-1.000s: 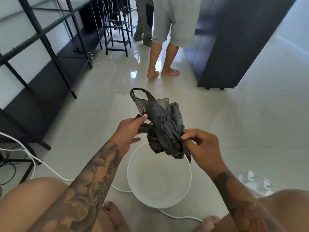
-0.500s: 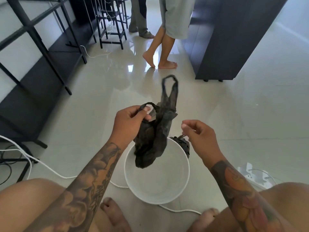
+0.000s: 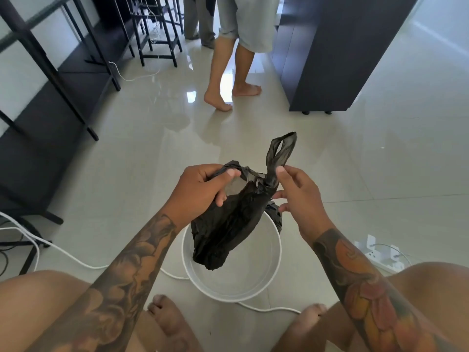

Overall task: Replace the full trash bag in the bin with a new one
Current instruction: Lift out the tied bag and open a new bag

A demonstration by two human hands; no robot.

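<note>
1. Progress: we judge the old bag already out; the white bin point(image 3: 276, 240) on the floor tiles appears bare inside, though its far rim is partly hidden. Left to do: spread the new bag and line the bin.
2. Black plastic bag point(image 3: 228, 229): crumpled, hanging between our hands directly above the bin, one handle loop standing upright.
3. Left hand point(image 3: 200, 186): fingers curled round the bag's mouth edge.
4. Right hand point(image 3: 297, 191): thumb and forefinger pinch the handle's base; other fingers loosely spread.

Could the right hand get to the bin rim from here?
Probably yes: the right hand hangs just above the white bin, whose near rim is bare, though it pinches the black bag.
</note>
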